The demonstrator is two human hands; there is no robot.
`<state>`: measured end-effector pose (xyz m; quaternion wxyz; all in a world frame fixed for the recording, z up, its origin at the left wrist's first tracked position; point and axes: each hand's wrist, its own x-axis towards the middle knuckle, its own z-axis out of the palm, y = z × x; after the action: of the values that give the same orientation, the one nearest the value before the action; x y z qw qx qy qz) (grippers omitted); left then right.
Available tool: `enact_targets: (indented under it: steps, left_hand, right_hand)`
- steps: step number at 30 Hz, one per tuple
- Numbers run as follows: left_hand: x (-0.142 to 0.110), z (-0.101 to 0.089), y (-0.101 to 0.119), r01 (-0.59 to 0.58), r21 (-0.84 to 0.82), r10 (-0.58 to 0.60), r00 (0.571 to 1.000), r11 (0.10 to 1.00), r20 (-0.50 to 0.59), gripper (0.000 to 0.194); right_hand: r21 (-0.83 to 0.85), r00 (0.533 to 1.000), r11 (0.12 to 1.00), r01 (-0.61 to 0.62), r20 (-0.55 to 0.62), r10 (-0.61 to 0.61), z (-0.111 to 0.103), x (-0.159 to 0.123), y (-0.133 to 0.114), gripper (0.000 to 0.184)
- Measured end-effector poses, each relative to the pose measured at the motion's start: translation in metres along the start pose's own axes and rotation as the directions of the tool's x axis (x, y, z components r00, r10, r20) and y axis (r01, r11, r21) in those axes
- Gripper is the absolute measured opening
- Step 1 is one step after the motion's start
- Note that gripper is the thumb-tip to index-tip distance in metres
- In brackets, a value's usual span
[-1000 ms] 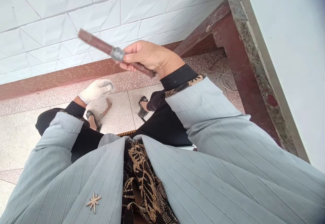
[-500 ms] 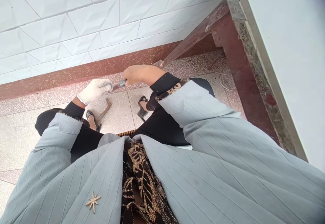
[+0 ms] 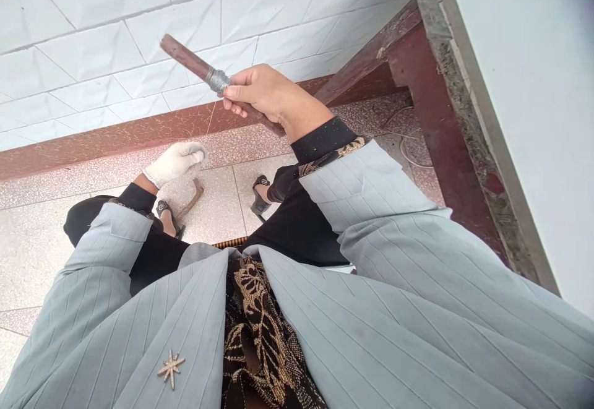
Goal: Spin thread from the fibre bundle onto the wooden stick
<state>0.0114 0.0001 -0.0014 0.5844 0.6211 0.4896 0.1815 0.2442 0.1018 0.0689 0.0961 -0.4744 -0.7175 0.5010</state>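
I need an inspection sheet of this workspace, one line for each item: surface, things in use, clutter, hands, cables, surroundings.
Surface: speckled tiled floor, bordered by a red-brown skirting strip.
Things in use: brown tool with a metal-wrapped band, raised in the air; its far end is hidden behind the hand.
Clutter: curved rusty metal piece lying on the floor between the sandals.
Hands: right hand bare, fingers closed around the tool; left hand in a white glove, held low over the floor, what it holds cannot be told.
Cables: thin wire on the floor by the red step.
Surroundings: white tiled wall.
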Motion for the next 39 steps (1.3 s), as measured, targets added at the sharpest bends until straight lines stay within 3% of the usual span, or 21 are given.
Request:
enact_targets:
  steps: [2, 4, 7, 9, 11, 13, 15, 19, 21, 22, 24, 26, 28, 30, 32, 34, 36, 39]
  left_hand:
    - [-0.004, 0.001, 0.009, -0.025, -0.007, 0.026, 0.998, 1.0, 0.055, 0.02]
    - [-0.008, 0.0, 0.014, -0.029, 0.0, 0.029, 0.996, 1.0, 0.086, 0.021]
    - [-0.009, -0.004, 0.011, -0.03, 0.067, 0.03, 1.0, 0.997, -0.001, 0.022]
    - [-0.008, -0.008, 0.006, -0.025, 0.124, 0.036, 0.996, 0.992, -0.087, 0.023]
    - [-0.007, -0.013, 0.002, -0.001, 0.163, 0.025, 0.989, 0.987, -0.147, 0.024]
    - [-0.007, -0.018, 0.003, 0.036, 0.189, 0.0, 0.982, 0.981, -0.188, 0.023]
    - [-0.006, -0.022, 0.006, 0.072, 0.221, -0.021, 0.974, 0.973, -0.226, 0.021]
    - [-0.004, -0.024, 0.008, 0.138, 0.289, -0.053, 0.958, 0.947, -0.282, 0.018]
    - [-0.002, -0.023, 0.006, 0.146, 0.3, -0.062, 0.96, 0.943, -0.272, 0.017]
    - [-0.001, -0.021, 0.003, 0.144, 0.298, -0.064, 0.963, 0.943, -0.262, 0.017]
    - [0.0, -0.017, 0.0, 0.121, 0.285, -0.058, 0.973, 0.951, -0.221, 0.017]
    - [-0.001, -0.013, -0.001, 0.067, 0.253, -0.029, 0.988, 0.965, -0.149, 0.019]
    - [-0.003, -0.009, 0.001, -0.005, 0.198, 0.014, 0.999, 0.98, -0.045, 0.022]
    - [-0.006, -0.007, 0.005, -0.044, 0.145, 0.038, 0.998, 0.988, 0.048, 0.025]
    - [-0.009, -0.006, 0.008, -0.051, 0.126, 0.039, 0.995, 0.991, 0.091, 0.027]
    - [-0.01, -0.008, 0.007, -0.053, 0.137, 0.042, 0.996, 0.989, 0.08, 0.027]
    - [-0.01, -0.011, 0.005, -0.052, 0.155, 0.048, 0.998, 0.987, 0.028, 0.026]
    - [-0.01, -0.015, 0.002, -0.016, 0.179, 0.031, 0.996, 0.984, -0.08, 0.026]
  right_hand:
    - [-0.279, 0.993, 0.955, -0.097, -0.086, 0.076, 0.001, 0.007, 0.004, 0.019]
    - [-0.493, 0.991, 0.86, -0.134, -0.053, 0.124, 0.006, 0.01, 0.007, 0.014]
    - [-0.716, 0.965, 0.692, -0.085, 0.113, 0.236, 0.021, 0.01, 0.009, 0.011]
    - [-0.802, 0.913, 0.596, -0.046, 0.208, 0.351, 0.03, 0.008, 0.009, 0.011]
    - [-0.817, 0.84, 0.576, 0.022, 0.327, 0.432, 0.036, 0.006, 0.009, 0.014]
    - [-0.76, 0.737, 0.637, 0.124, 0.501, 0.454, 0.036, 0.004, 0.008, 0.017]
    - [-0.634, 0.64, 0.753, 0.178, 0.656, 0.4, 0.031, 0.002, 0.005, 0.016]
    - [-0.334, 0.553, 0.928, 0.166, 0.81, 0.193, 0.011, -0.006, -0.003, 0.013]
    - [-0.142, 0.589, 0.971, 0.193, 0.808, 0.001, 0.002, -0.009, -0.005, 0.01]
    - [-0.035, 0.642, 0.979, 0.2, 0.759, -0.104, -0.002, -0.01, -0.004, 0.009]
    - [0.163, 0.81, 0.972, 0.172, 0.537, -0.233, -0.005, -0.01, -0.001, 0.008]
    - [0.288, 0.951, 0.952, 0.102, 0.252, -0.178, -0.004, -0.006, 0.003, 0.013]
    - [0.18, 0.998, 0.984, 0.011, 0.06, -0.022, 0.0, -0.001, 0.005, 0.017]
    - [-0.18, 0.997, 0.98, -0.081, -0.01, 0.08, 0.006, 0.004, 0.004, 0.016]
    - [-0.519, 0.991, 0.849, -0.101, 0.018, 0.129, 0.013, 0.008, 0.004, 0.012]
    - [-0.692, 0.963, 0.718, -0.082, 0.131, 0.236, 0.02, 0.008, 0.005, 0.011]
    - [-0.748, 0.871, 0.663, -0.026, 0.309, 0.383, 0.025, 0.007, 0.007, 0.013]
    - [-0.665, 0.705, 0.743, 0.072, 0.561, 0.434, 0.03, 0.003, 0.01, 0.012]
